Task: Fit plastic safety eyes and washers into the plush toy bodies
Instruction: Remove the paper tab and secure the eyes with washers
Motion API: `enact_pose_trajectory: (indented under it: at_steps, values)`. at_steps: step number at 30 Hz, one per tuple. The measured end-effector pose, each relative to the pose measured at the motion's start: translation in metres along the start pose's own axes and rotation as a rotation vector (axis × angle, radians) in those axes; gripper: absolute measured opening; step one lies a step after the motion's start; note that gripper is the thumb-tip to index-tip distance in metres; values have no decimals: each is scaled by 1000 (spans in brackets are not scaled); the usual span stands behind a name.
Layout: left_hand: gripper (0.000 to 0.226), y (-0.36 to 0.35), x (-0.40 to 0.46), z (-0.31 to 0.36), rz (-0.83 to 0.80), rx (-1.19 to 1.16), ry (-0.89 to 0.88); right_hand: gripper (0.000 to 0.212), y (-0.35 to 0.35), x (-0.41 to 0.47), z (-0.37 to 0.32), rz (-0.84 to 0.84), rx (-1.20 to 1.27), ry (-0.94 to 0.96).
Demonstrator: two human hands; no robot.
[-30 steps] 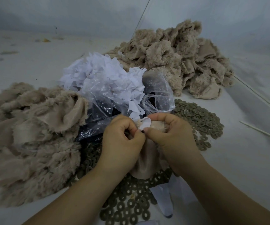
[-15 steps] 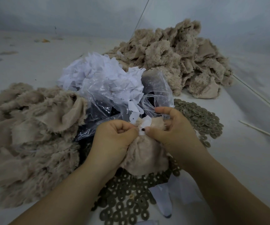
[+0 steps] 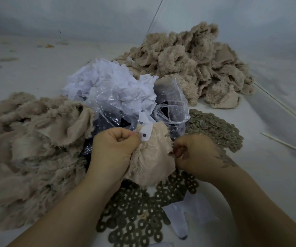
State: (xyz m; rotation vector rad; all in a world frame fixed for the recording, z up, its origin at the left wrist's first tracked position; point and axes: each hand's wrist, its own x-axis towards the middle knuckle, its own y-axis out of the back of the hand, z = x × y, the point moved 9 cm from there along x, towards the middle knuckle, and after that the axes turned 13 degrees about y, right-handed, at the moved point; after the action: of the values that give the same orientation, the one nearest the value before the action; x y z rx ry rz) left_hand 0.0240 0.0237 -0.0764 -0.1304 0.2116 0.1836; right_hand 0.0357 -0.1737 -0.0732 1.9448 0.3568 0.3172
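head view: since half a second ago my right hand [image 3: 195, 157] has come off the top of the plush body [image 3: 150, 157] and dropped toward four o'clock, away from the white patch [image 3: 146, 133]; my left hand [image 3: 114, 148] has stayed at the patch.

my left hand's fingers are curled, pinching the fabric edge beside the small black eye post [image 3: 144, 135] that pokes through the patch. my right hand is curled into a loose fist at the body's three o'clock edge; it seems to pinch something small, perhaps a washer or the fabric rim, but i cannot tell which.

the body sits between my hands at the middle of the frame, inside out, woven backing outward, fur fringing its rim. it rests over the near washers [image 3: 136, 220].

i judge it light and limp: it will fold under any push, so i should hold close round the post, where the patch stiffens it. the post is small and probably slick, so it needs backing from beneath.

its long axis runs from six to twelve o'clock, rounded end toward me, the post end away, the post pointing up toward me.

more washers [image 3: 215, 129] lie at two o'clock, a clear bag [image 3: 170, 104] at twelve, plush piles [image 3: 28, 148] at nine and at one.
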Motion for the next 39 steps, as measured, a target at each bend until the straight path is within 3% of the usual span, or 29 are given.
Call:
enact_pose_trajectory:
  at_steps: [5, 20, 23, 26, 29, 34, 39]
  values:
    - [24, -2, 0, -2, -12, 20, 1, 6, 1, 6, -11, 38, -111, 43]
    - [13, -4, -2, -2, -2, 107, -50, 7, -3, 1, -19, -103, -164, 45]
    - [15, -6, -4, 2, 17, 163, -98, 10, 19, -2, -4, 153, 45, -36]
    - [19, -9, -7, 4, 6, 183, -130, 14, 41, -11, 9, 486, 498, -79]
    - [19, -14, -10, 5, -10, 228, -149, 11, 29, -9, -17, 446, 956, 45]
    - [19, -13, -8, 3, -3, 240, -158, 18, 16, -3, -47, 384, 988, 173]
    - [17, -13, -7, 0, -14, 214, -143, 27, 20, -5, -48, 475, 816, 193]
